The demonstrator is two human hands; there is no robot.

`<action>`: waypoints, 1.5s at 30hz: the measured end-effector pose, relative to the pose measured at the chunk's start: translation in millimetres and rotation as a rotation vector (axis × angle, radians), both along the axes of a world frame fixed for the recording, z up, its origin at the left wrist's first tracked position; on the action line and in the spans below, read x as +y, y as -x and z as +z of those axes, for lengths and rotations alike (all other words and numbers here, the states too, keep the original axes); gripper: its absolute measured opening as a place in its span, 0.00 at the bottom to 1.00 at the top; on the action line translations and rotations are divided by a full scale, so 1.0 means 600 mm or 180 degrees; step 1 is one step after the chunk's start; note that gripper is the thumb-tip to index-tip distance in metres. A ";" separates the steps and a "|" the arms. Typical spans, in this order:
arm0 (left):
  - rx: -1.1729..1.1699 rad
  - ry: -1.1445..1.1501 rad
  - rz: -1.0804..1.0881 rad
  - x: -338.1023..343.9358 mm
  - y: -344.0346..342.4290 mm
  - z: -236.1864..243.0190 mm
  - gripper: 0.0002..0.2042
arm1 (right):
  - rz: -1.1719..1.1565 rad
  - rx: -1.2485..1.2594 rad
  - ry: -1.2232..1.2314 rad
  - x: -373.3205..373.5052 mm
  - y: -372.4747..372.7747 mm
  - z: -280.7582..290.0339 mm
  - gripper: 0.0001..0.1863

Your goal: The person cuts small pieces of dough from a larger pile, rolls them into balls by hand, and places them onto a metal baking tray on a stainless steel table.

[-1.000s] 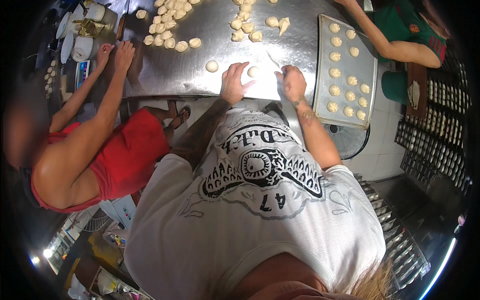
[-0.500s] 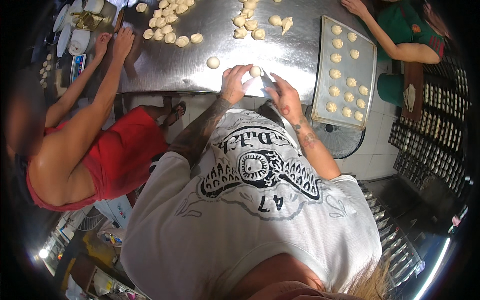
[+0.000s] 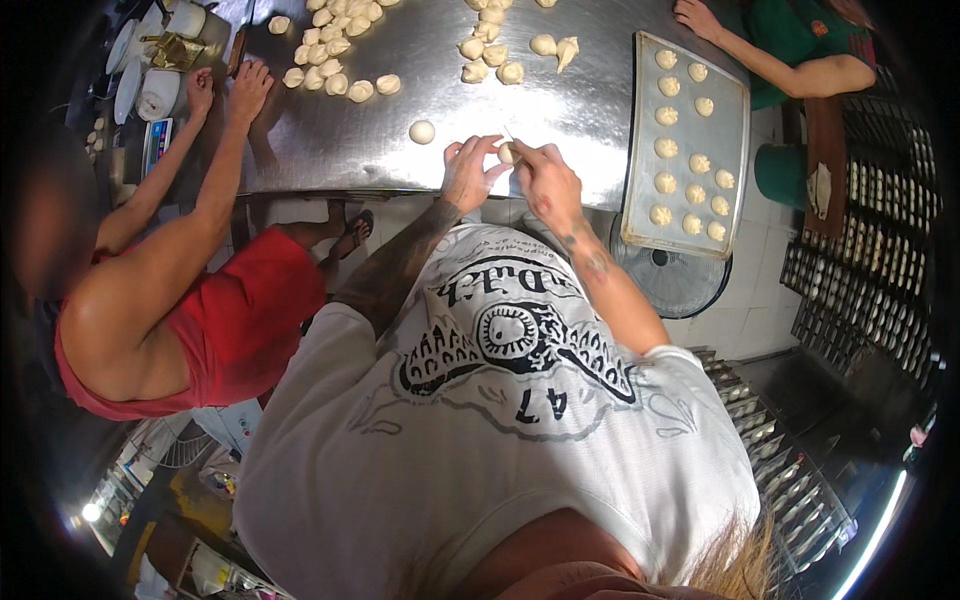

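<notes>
At the near edge of the metal table, my left hand holds a small round dough ball between thumb and fingers. My right hand is closed right beside the ball, its fingers around a thin blade-like tool. Only a narrow tip of that tool shows past the fingers, so its exact kind is unclear. Another smooth dough ball rests on the table, a little beyond my left hand and to its left.
Pinched dough pieces lie in groups farther back on the table. A tray of pleated buns stands at right, above a fan. Co-workers stand left, in a red apron, and far right, in a green shirt.
My right hand has moved left and closed in against the dough ball, its fingers curling round the tool. The blade, visible before as a dark shape, is now mostly hidden.
</notes>
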State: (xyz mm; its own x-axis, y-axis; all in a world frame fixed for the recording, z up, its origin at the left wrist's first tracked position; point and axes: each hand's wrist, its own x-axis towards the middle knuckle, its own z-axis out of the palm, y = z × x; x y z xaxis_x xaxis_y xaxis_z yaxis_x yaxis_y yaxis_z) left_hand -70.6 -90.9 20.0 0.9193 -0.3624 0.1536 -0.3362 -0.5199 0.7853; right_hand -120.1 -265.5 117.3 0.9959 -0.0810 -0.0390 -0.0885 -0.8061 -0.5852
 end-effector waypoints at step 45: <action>-0.0310 -0.0390 0.0741 0.196 -0.054 0.013 0.26 | 0.0684 0.0442 0.0165 0.129 -0.036 0.012 0.23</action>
State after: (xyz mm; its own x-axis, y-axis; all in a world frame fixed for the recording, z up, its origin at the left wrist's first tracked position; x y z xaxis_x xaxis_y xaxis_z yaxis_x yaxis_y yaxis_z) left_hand -38.3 26.4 27.8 0.9630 -0.1646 0.2133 -0.2674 -0.6810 0.6817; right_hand -98.5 -187.9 124.3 0.9759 0.1263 -0.1777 0.0114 -0.8436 -0.5369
